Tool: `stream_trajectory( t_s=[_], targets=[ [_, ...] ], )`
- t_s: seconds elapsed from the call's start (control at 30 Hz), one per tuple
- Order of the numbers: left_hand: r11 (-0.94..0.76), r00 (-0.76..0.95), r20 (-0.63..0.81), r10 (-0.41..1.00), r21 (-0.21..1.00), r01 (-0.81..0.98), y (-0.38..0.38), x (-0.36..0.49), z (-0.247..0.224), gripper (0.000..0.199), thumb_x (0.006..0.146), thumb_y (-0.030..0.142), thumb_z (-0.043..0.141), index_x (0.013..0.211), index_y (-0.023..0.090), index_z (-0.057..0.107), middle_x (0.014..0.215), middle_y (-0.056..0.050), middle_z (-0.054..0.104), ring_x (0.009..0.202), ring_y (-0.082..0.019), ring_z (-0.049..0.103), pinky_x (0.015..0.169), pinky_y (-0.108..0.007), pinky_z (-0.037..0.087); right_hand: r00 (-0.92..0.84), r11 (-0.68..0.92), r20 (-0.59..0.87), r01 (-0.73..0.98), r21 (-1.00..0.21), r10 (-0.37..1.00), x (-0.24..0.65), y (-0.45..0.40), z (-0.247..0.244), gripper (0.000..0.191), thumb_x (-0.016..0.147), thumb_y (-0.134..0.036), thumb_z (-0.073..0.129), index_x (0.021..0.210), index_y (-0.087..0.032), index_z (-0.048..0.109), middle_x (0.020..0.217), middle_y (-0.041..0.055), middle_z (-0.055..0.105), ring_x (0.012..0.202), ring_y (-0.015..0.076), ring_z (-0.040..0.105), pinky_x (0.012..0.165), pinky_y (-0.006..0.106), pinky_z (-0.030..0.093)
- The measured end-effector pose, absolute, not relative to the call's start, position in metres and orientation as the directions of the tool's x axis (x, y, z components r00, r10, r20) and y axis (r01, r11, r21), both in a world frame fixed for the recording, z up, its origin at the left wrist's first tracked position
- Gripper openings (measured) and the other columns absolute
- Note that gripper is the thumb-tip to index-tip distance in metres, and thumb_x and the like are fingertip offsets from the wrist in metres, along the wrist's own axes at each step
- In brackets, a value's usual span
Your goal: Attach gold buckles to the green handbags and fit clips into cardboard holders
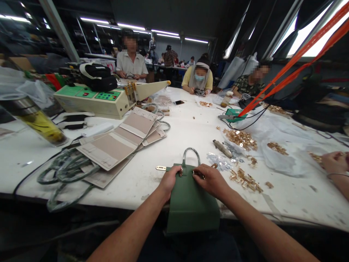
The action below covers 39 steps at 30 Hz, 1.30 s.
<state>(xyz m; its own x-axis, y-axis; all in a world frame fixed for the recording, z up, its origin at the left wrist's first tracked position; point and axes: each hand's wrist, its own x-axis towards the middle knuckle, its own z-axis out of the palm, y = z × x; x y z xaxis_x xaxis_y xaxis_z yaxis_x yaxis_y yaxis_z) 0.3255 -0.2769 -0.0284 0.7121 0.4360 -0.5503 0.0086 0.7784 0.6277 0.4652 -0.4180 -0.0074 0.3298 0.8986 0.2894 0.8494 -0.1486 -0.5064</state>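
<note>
A green handbag piece [192, 203] lies over the table's front edge, with a plastic-wrapped loop handle [192, 150] at its top. A strap end with a gold metal plate [161, 168] sticks out at its left. My left hand [170, 178] is closed on the piece's left edge, its thumb beside a small shiny metal fitting [181, 172]. On the right side of the piece, my right hand [208, 178] is closed in a pinch. A small metallic tip shows at its fingers and a brownish end behind them; what it holds is mostly hidden.
Gold fittings [247, 180] and thin silver pieces [219, 161] lie to the right, near a wrapped tool [222, 148]. Flat bag panels [117, 140] with handles are stacked left, before a cream machine [92, 102]. A co-worker's hand [335, 162] is at far right.
</note>
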Motion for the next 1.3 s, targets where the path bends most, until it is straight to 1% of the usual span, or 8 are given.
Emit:
stream_trajectory(
  t_s=[0.2, 0.43, 0.67, 0.8, 0.93, 1.03, 1.2, 1.3],
  targets=[
    [0.743, 0.703, -0.544, 0.458, 0.668, 0.033, -0.279, 0.325, -0.025, 0.022, 0.078, 0.036, 0.071, 0.081, 0.015, 0.069, 0.067, -0.005, 0.069, 0.056, -0.02, 0.064, 0.056, -0.03, 0.052, 0.288, -0.189, 0.22, 0.904, -0.384, 0.932, 0.461, -0.409, 0.003, 0.009, 0.083, -0.012, 0.064, 0.085, -0.021, 0.067, 0.083, 0.0006, 0.065, 0.074, 0.0159, 0.061, 0.067, 0.025, 0.039],
    [0.729, 0.716, -0.513, 0.473, 0.685, 0.009, -0.28, 0.325, -0.029, 0.021, 0.078, 0.037, 0.072, 0.08, 0.016, 0.066, 0.066, -0.002, 0.068, 0.055, -0.018, 0.062, 0.06, -0.029, 0.052, 0.298, -0.236, 0.2, 0.929, -0.285, 0.933, 0.456, -0.406, 0.005, 0.009, 0.082, -0.013, 0.064, 0.078, -0.021, 0.066, 0.08, 0.0001, 0.064, 0.07, 0.0149, 0.059, 0.063, 0.024, 0.036],
    [0.713, 0.725, -0.508, 0.466, 0.7, 0.033, -0.282, 0.325, -0.032, 0.029, 0.075, 0.044, 0.072, 0.083, 0.016, 0.068, 0.068, -0.006, 0.069, 0.058, -0.023, 0.065, 0.058, -0.034, 0.054, 0.256, -0.135, 0.204, 0.873, -0.469, 0.945, 0.463, -0.416, -0.001, 0.013, 0.092, -0.019, 0.064, 0.097, -0.024, 0.074, 0.094, 0.0023, 0.068, 0.083, 0.0176, 0.065, 0.075, 0.027, 0.046],
    [0.698, 0.714, -0.492, 0.499, 0.716, 0.005, -0.283, 0.324, -0.032, 0.03, 0.074, 0.043, 0.073, 0.086, 0.017, 0.067, 0.069, -0.004, 0.069, 0.059, -0.022, 0.065, 0.059, -0.033, 0.054, 0.329, -0.134, 0.247, 0.805, -0.579, 0.911, 0.464, -0.42, -0.008, 0.02, 0.092, -0.021, 0.063, 0.109, -0.025, 0.074, 0.098, 0.0038, 0.072, 0.089, 0.0205, 0.066, 0.081, 0.032, 0.05],
    [0.701, 0.719, -0.483, 0.5, 0.713, -0.008, -0.282, 0.324, -0.034, 0.03, 0.073, 0.043, 0.074, 0.085, 0.017, 0.066, 0.066, -0.003, 0.068, 0.057, -0.022, 0.064, 0.059, -0.033, 0.053, 0.422, -0.15, 0.272, 0.734, -0.662, 0.865, 0.464, -0.42, -0.015, 0.016, 0.09, -0.025, 0.066, 0.103, -0.025, 0.075, 0.095, 0.0034, 0.074, 0.087, 0.022, 0.068, 0.081, 0.035, 0.052],
    [0.71, 0.726, -0.477, 0.496, 0.703, -0.023, -0.282, 0.324, -0.034, 0.029, 0.073, 0.042, 0.075, 0.082, 0.017, 0.064, 0.067, -0.003, 0.067, 0.057, -0.021, 0.064, 0.06, -0.033, 0.053, 0.391, -0.129, 0.275, 0.747, -0.652, 0.878, 0.464, -0.417, -0.014, 0.013, 0.09, -0.02, 0.068, 0.097, -0.026, 0.077, 0.092, 0.0023, 0.072, 0.084, 0.0202, 0.067, 0.079, 0.031, 0.052],
    [0.725, 0.746, -0.455, 0.486, 0.687, -0.054, -0.283, 0.325, -0.031, 0.026, 0.072, 0.039, 0.075, 0.08, 0.018, 0.062, 0.065, -0.001, 0.065, 0.057, -0.02, 0.063, 0.059, -0.032, 0.052, 0.325, -0.173, 0.221, 0.84, -0.515, 0.92, 0.462, -0.413, -0.005, 0.014, 0.089, -0.014, 0.07, 0.093, -0.026, 0.077, 0.088, 0.0008, 0.068, 0.079, 0.0177, 0.065, 0.072, 0.027, 0.048],
    [0.709, 0.744, -0.436, 0.506, 0.702, -0.07, -0.284, 0.324, -0.03, 0.026, 0.072, 0.038, 0.075, 0.078, 0.017, 0.061, 0.065, 0.0, 0.064, 0.056, -0.018, 0.061, 0.058, -0.03, 0.05, 0.318, -0.185, 0.199, 0.849, -0.495, 0.927, 0.462, -0.413, -0.001, 0.013, 0.088, -0.014, 0.07, 0.091, -0.026, 0.076, 0.088, 0.0006, 0.066, 0.079, 0.0174, 0.065, 0.072, 0.027, 0.047]
  ],
)
